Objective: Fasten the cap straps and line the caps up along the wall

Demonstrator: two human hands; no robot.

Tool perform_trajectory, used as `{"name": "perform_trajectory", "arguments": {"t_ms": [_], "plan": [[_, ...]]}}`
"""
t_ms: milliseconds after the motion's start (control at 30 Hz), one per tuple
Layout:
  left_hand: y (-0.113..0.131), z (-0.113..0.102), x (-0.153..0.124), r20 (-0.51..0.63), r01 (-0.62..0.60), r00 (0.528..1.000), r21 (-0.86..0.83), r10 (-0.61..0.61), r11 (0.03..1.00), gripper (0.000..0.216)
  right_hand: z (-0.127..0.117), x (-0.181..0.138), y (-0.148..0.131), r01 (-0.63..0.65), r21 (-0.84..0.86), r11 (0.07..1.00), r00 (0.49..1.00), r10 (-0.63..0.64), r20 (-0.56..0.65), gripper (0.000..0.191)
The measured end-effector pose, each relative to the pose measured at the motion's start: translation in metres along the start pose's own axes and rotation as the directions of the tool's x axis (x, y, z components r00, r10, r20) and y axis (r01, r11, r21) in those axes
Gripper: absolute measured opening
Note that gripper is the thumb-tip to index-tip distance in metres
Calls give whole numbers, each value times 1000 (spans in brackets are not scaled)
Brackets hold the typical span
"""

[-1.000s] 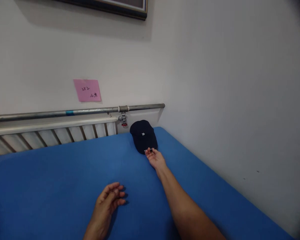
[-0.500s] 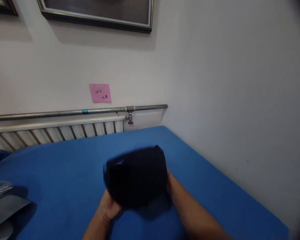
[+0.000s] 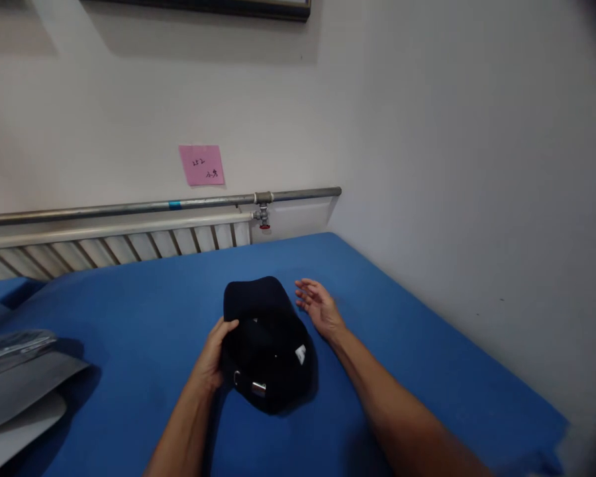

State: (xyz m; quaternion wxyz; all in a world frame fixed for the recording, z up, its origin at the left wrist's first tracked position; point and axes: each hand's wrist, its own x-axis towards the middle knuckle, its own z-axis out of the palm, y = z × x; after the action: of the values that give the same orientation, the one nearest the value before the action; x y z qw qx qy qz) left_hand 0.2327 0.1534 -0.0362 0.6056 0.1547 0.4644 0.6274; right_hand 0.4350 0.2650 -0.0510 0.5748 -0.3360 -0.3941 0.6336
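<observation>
Left hand (image 3: 211, 361) pinches the cap (image 3: 268, 344) at one side, right hand (image 3: 318, 306) spread open nearby; lopsided hold may tip it.

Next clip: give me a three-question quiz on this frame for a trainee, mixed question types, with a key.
1. Which hand grips the dark cap? A) the left B) the right C) both
2. True or false: the right hand lies flat on top of the cap.
3. Fill the gap: the paper note is ____ in colour.

Key: 1 A, the left hand holds the cap's edge. 2 False, it is open beside the cap. 3 Pink.
</observation>
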Motion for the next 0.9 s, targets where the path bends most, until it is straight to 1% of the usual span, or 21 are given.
{"name": "perform_trajectory", "arguments": {"t_ms": [67, 100, 133, 167, 200, 233, 267, 300, 333, 367, 400, 433, 467, 500, 533, 567, 633, 700, 767, 800, 900], "plan": [[0, -3, 5, -9, -17, 1000, 39, 18, 999, 14, 5, -10, -12, 59, 0, 998, 998, -59, 23, 18], [1, -4, 7, -3, -18, 1000, 58, 18, 998, 19, 10, -18, -20, 96, -22, 995, 993, -94, 73, 16], [1, -5, 9, 8, -14, 1000, 71, 13, 997, 26, 16, -29, -29, 178, -93, 980, 968, -157, 193, 14], [1, -6, 11, 18, -8, 1000, 83, 7, 996, 32, 23, -40, -37, 271, -178, 946, 919, -199, 339, 14], [1, -7, 12, 23, -5, 1000, 99, 3, 995, 38, 30, -52, -45, 334, -265, 905, 850, -168, 499, 12], [2, -8, 14, 15, -14, 1000, 125, 12, 992, 42, 37, -63, -52, 389, -347, 853, 775, -99, 625, 12], [3, -9, 14, -19, -49, 998, 164, 52, 985, 44, 42, -74, -57, 467, -428, 774, 706, -34, 708, 21], [5, -10, 15, -73, -110, 989, 219, 129, 970, 42, 47, -82, -59, 545, -491, 680, 663, 9, 748, 29], [7, -11, 14, -122, -197, 963, 292, 241, 936, 37, 50, -89, -60, 597, -536, 597, 650, 31, 759, 34], [10, -12, 12, -136, -298, 918, 378, 372, 876, 32, 51, -92, -59, 637, -567, 522, 646, 40, 762, 35], [13, -13, 10, -97, -400, 864, 461, 494, 792, 28, 51, -94, -58, 661, -586, 468, 647, 41, 762, 34], [16, -14, 6, -5, -491, 815, 525, 580, 695, 24, 49, -94, -56, 676, -595, 435, 648, 34, 761, 33], [19, -14, 2, 126, -564, 781, 562, 611, 605, 20, 47, -92, -53, 688, -595, 415, 649, 15, 761, 32], [22, -14, -2, 272, -619, 761, 577, 589, 533, 18, 45, -89, -52, 699, -591, 402, 653, -22, 757, 31], [24, -13, -7, 400, -656, 746, 580, 533, 482, 17, 43, -86, -51, 711, -584, 392, 659, -80, 748, 29], [26, -11, -12, 492, -675, 736, 586, 466, 448, 16, 40, -83, -50, 722, -579, 379, 666, -155, 730, 28], [27, -8, -19, 564, -664, 747, 613, 352, 427, 11, 37, -77, -49, 739, -587, 331, 671, -293, 681, 25], [25, -3, -24, 531, -599, 799, 653, 284, 464, 17, 35, -73, -50, 745, -608, 274, 666, -356, 655, 24], [21, 1, -27, 459, -517, 852, 666, 251, 537, 19, 36, -74, -50, 748, -628, 215, 654, -400, 642, 24], [20, 3, -27, 430, -488, 869, 661, 245, 570, 19, 37, -76, -50, 752, -631, 191, 641, -437, 631, 23], [16, 5, -26, 408, -476, 875, 635, 259, 608, 17, 44, -85, -49, 777, -602, 184, 590, -546, 594, 19]]}}
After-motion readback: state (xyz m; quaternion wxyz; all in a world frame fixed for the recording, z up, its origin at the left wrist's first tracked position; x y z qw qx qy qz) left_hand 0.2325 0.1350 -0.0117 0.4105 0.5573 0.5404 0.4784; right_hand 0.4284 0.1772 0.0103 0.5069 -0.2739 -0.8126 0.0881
